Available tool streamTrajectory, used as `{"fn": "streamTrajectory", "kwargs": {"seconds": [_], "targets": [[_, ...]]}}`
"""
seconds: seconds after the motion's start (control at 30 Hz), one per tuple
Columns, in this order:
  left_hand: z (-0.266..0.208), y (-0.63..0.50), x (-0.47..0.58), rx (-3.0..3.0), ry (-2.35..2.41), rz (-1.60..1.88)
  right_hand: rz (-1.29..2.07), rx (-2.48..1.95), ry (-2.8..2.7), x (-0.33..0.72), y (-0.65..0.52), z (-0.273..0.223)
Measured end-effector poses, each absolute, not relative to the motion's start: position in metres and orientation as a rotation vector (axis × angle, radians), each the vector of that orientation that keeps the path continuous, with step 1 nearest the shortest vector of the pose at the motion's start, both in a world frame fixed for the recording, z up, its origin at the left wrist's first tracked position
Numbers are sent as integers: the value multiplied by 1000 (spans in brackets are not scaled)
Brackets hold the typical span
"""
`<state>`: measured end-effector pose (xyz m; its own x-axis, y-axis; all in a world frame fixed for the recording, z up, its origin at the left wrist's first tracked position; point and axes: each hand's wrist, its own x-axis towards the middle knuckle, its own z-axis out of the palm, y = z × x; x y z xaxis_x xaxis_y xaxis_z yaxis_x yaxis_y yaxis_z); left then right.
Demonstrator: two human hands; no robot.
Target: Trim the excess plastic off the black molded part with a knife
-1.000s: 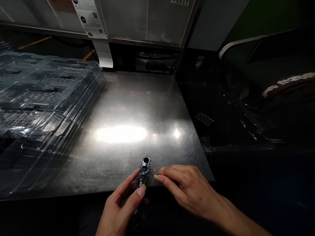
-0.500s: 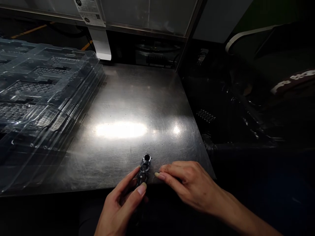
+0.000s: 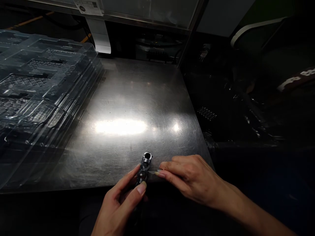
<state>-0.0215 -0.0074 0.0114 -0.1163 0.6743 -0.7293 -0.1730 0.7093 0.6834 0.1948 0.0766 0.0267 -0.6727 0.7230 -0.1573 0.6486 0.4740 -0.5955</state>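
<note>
The left hand [image 3: 118, 205] pinches the metal part [image 3: 144, 167] in its grip, its ring end toward 12 o'clock, while the right hand [image 3: 189, 178] has its fingertips pressed together at the part's 3 o'clock side.

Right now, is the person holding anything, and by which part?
Yes: left hand pinches the small metal part by its near end; right hand touches its side.

- The small part [image 3: 145, 167] I see at my 6 o'clock is dark grey, with a bright silver ring at its far end.
- The worktop [image 3: 128, 98] is dull steel grey, finely scratched, with a white glare streak across the middle.
- The stacked trays [image 3: 36, 82] at 9 o'clock are clear plastic, with a dark cross-hatched mesh pattern in their pockets.
- The label strip [image 3: 98, 36] at 11 o'clock is white.
- Yellow lines [image 3: 85, 38] cross the dark floor beside it.
</note>
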Motion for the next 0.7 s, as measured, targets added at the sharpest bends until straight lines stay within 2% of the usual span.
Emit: {"fn": "streamTrajectory", "kwargs": {"seconds": [0.27,0.5,0.57,0.7], "targets": [[17,-5,-17,440,1570,795,1017,-1178,-2671,196,86,34],[18,-2,-15,456,1549,869,854,-1106,-2758,199,93,39],[17,-2,-16,450,1536,863,1014,-1073,-2693,199,97,37],[15,-2,-22,437,1512,792,1613,-1116,-2319,196,101,30]]}}
